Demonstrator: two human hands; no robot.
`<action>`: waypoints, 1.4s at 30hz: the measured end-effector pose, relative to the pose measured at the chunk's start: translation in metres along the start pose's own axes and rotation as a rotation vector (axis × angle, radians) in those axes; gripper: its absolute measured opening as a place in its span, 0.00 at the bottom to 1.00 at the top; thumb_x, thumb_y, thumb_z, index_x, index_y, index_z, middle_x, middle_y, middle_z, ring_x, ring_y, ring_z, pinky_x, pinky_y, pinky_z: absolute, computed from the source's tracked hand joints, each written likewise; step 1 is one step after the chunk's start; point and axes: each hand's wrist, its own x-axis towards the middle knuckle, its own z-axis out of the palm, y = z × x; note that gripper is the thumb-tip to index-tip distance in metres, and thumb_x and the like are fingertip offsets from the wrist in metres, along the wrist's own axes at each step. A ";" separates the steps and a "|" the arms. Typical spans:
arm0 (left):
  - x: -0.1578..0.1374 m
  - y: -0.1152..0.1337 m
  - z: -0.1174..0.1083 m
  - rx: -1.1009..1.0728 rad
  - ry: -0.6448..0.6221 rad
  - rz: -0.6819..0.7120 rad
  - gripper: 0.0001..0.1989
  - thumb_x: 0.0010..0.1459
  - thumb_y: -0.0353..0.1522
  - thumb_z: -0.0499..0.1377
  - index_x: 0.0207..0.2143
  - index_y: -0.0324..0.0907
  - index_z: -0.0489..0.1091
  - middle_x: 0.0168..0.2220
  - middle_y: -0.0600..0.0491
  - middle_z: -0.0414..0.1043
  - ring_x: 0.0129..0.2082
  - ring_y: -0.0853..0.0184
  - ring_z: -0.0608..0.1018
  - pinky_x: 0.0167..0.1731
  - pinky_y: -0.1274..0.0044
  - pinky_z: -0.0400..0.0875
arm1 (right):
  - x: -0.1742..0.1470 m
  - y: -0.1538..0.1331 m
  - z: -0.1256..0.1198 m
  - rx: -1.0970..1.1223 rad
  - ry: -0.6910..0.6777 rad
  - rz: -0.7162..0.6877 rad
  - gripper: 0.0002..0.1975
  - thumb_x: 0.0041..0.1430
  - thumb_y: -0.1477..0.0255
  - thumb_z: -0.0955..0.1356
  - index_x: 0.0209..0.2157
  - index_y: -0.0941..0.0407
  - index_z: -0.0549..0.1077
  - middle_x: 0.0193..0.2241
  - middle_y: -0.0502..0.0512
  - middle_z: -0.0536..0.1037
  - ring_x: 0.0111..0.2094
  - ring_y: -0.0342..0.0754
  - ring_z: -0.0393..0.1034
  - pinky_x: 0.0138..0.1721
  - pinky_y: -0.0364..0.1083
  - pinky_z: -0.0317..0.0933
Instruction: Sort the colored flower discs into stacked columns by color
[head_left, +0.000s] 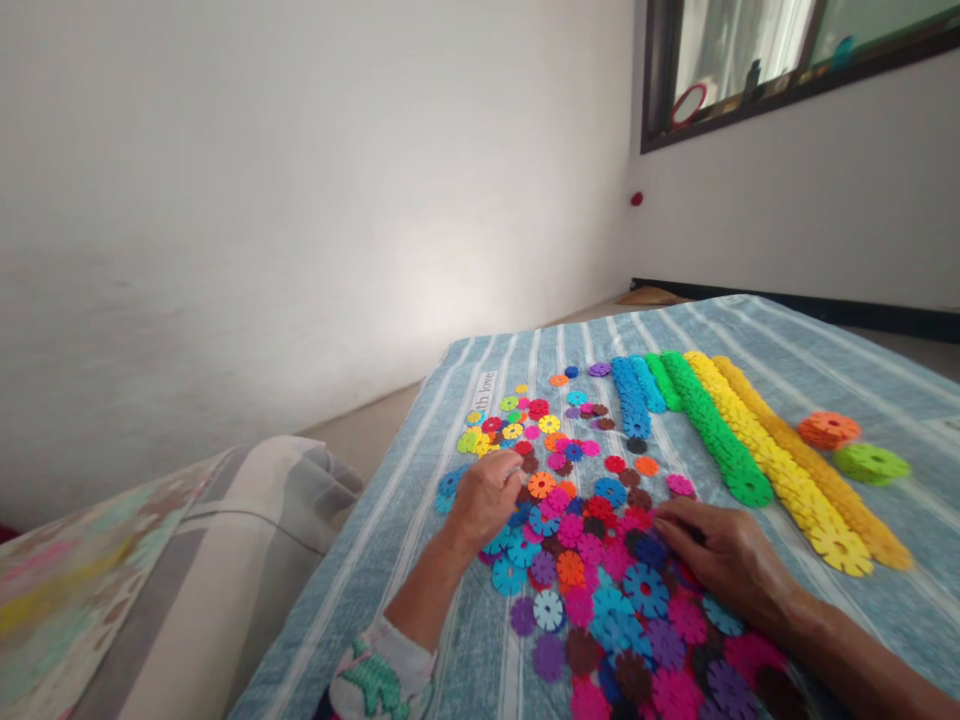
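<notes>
Many flat, notched plastic discs in mixed colours lie in a loose heap [592,550] on the striped cloth. Over the left edge of this heap is my left hand [484,492], its fingers curled closed; whatever they hold, if anything, is hidden. On the heap's right side my right hand [716,555] has thumb and forefinger pressed together beside pink and dark blue discs. What lies in that pinch cannot be made out. Sorted discs overlap in long rows: a blue row [630,395], a green row [712,430], a yellow row [787,475] and a darker yellow row [817,460].
An orange stack of discs [829,430] and a lime green stack [871,463] stand right of the rows. The blue striped cloth [360,600] covers the table. Left of it is a grey-and-white striped cover [217,580]. A white wall [315,200] rises behind.
</notes>
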 end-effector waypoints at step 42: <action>-0.052 -0.020 -0.001 0.141 0.125 0.024 0.13 0.53 0.24 0.52 0.39 0.41 0.71 0.39 0.47 0.76 0.42 0.61 0.75 0.44 0.67 0.73 | 0.000 -0.002 -0.002 -0.026 0.007 0.026 0.13 0.61 0.65 0.61 0.32 0.53 0.76 0.26 0.48 0.79 0.25 0.44 0.72 0.28 0.42 0.60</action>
